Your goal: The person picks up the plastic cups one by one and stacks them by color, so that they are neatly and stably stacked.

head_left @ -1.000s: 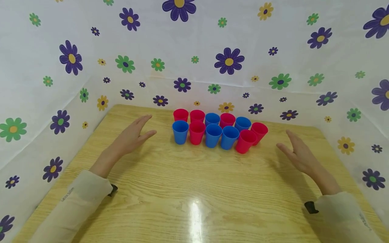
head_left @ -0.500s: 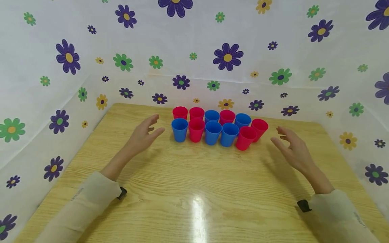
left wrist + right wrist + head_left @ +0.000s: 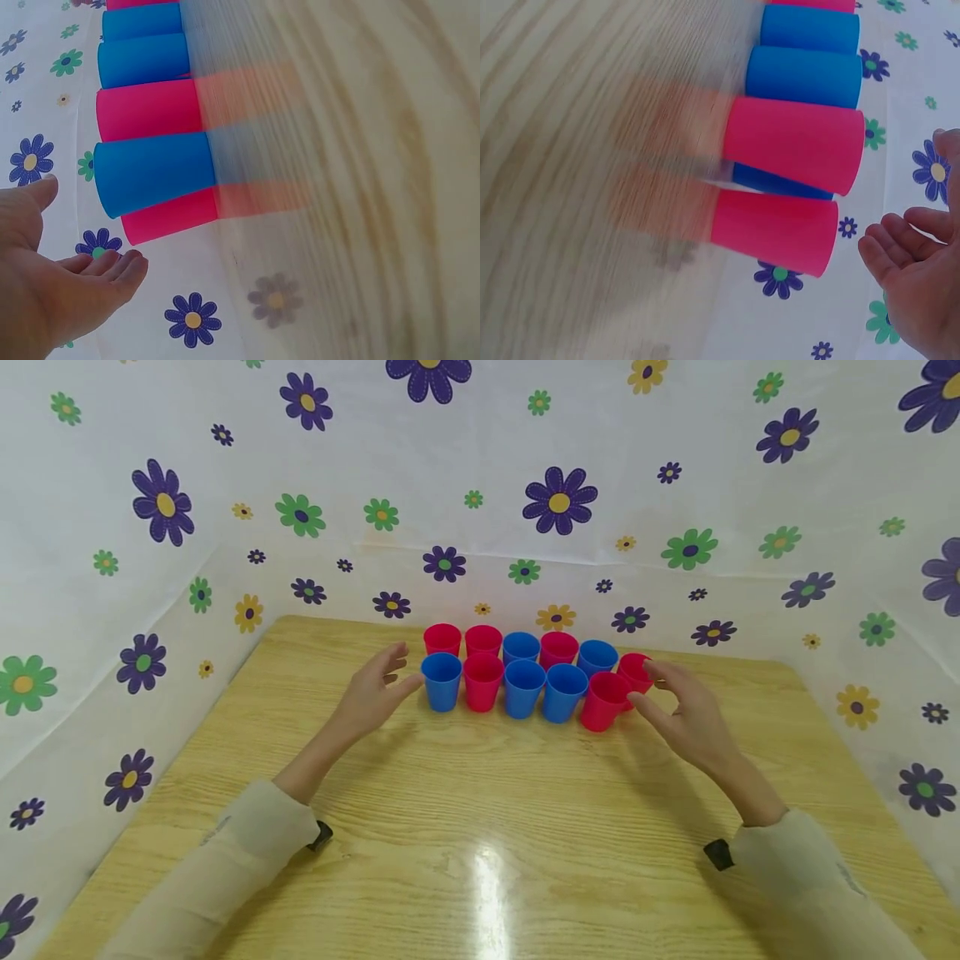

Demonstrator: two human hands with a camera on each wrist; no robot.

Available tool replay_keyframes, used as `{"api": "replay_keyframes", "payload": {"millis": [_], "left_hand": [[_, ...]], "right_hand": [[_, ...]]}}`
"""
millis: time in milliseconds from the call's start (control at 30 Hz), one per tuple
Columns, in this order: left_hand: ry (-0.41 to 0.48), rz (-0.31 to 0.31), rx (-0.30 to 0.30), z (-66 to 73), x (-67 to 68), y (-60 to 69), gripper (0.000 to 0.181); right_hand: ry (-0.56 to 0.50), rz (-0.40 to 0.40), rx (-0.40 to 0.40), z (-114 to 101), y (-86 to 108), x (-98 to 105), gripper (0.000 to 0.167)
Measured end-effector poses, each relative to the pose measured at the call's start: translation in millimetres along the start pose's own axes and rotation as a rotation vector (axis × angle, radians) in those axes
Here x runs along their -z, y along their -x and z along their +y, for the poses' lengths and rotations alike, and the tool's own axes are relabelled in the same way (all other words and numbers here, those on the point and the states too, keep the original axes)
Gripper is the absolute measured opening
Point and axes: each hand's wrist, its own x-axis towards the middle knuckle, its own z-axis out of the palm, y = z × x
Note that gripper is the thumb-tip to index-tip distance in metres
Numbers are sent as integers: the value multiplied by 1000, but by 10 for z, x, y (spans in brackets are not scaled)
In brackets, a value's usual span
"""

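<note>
Red and blue cups stand upright in two rows at the back of the table. The left hand, fingers relaxed and slightly bent, is just left of the front-left blue cup; the left wrist view shows a gap between this hand and the blue cup. At the row's right end, the right hand is beside the front red cup and partly covers the rear red cup. In the right wrist view the hand holds nothing, apart from the nearest red cup.
The wooden table reaches back to a white cloth printed with flowers, which also hangs at the left and right sides. Between the end cups stand several more, among them a front red cup and a back blue cup.
Both hands have moved inward toward the ends of the cup rows, the left one rightward and the right one leftward. The cups stand in the same arrangement.
</note>
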Motion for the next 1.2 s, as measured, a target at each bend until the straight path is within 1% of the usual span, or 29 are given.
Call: {"api": "replay_keyframes", "payload": {"millis": [100, 200, 300, 467, 667, 767, 900, 1033, 1200], "left_hand": [[4, -6, 29, 10, -32, -22, 73], [28, -18, 51, 24, -75, -42, 75], [46, -26, 60, 42, -126, -52, 76], [51, -25, 66, 46, -213, -89, 75], [63, -17, 90, 41, -274, -138, 73], [60, -28, 103, 46, -291, -156, 74], [47, -46, 117, 29, -309, -183, 75], [38, -54, 130, 12, -327, -204, 77], [15, -62, 141, 50, -350, -219, 78]], "right_hand": [[-16, -19, -8, -55, -54, -54, 54], [-24, -36, -17, -110, -114, -103, 56], [-25, -46, -12, -146, -179, -159, 59], [-22, -62, -1, -178, -265, -268, 61], [21, -97, -15, -233, -337, -392, 66], [40, -112, -20, -261, -365, -440, 68], [58, -120, -12, -288, -395, -489, 68], [103, -116, 0, -313, -417, -529, 69], [163, -125, -7, -321, -438, -577, 70]]}}
